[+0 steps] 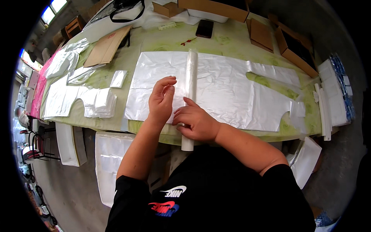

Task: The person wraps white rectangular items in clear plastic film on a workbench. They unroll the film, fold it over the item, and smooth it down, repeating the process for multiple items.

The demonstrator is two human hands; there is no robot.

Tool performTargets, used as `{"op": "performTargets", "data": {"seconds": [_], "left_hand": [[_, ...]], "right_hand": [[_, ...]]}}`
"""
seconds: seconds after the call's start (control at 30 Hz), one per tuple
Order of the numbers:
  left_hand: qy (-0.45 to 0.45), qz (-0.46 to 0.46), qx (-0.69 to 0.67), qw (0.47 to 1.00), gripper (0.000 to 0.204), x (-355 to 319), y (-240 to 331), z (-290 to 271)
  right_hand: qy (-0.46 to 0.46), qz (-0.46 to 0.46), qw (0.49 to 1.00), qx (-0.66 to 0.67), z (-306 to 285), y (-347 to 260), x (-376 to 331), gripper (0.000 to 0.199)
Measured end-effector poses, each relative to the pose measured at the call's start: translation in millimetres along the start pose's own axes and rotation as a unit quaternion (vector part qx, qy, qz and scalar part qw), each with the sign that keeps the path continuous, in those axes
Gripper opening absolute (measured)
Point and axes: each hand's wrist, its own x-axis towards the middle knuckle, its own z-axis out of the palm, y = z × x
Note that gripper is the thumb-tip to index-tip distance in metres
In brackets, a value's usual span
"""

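Note:
A large white plastic sheet (pixel 228 92), cut like a carrier bag with handle strips at its right end, lies flat across the table. Across its left part rests a long roll of clear plastic film (pixel 191 71), its near end jutting past the table edge. My left hand (pixel 160 100) is just left of the roll, fingers bent together and thumb apart, with nothing visible in it. Over the near half of the roll is my right hand (pixel 197 121), fingers loosely curled and spread. It hides part of the roll, and whether it touches is unclear.
Folded white plastic bags (pixel 98 100) lie at the left on the green tablecloth (pixel 158 38). A cardboard piece (pixel 108 46), a dark phone (pixel 205 28) and open cardboard boxes (pixel 295 52) are farther back. White rolls (pixel 324 112) and a bag stack (pixel 334 94) flank the right edge.

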Motion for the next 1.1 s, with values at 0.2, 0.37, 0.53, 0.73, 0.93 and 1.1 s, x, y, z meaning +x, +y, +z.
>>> {"op": "performTargets", "data": {"seconds": [0.2,0.37,0.53,0.73,0.93,1.1], "left_hand": [[-0.333,-0.03,0.188,0.923,0.032,34.4,49.4,11.2],[-0.347,0.051,0.424,0.835,0.041,11.4,42.2,-14.1],[-0.098,0.016,0.527,0.844,0.027,-5.6,50.5,-58.9],[-0.177,-0.076,0.558,0.807,0.061,-30.1,60.2,-50.3],[-0.073,-0.179,0.609,0.769,0.072,-18.0,38.1,-107.2],[-0.061,-0.283,0.643,0.71,0.085,-2.9,45.8,-100.6]], "right_hand": [[-0.028,-0.024,0.994,0.101,14.5,-0.3,19.2,0.017],[0.044,-0.118,0.991,0.051,1.4,-21.4,-29.7,0.027],[0.102,0.09,0.986,0.096,-10.0,-35.7,-111.6,0.022],[0.15,0.078,0.981,0.09,-11.8,-34.7,-130.4,0.02],[0.162,0.07,0.978,0.111,-9.6,-29.1,-139.0,0.02],[0.163,0.061,0.979,0.104,-9.3,-30.0,-139.5,0.02]]}}
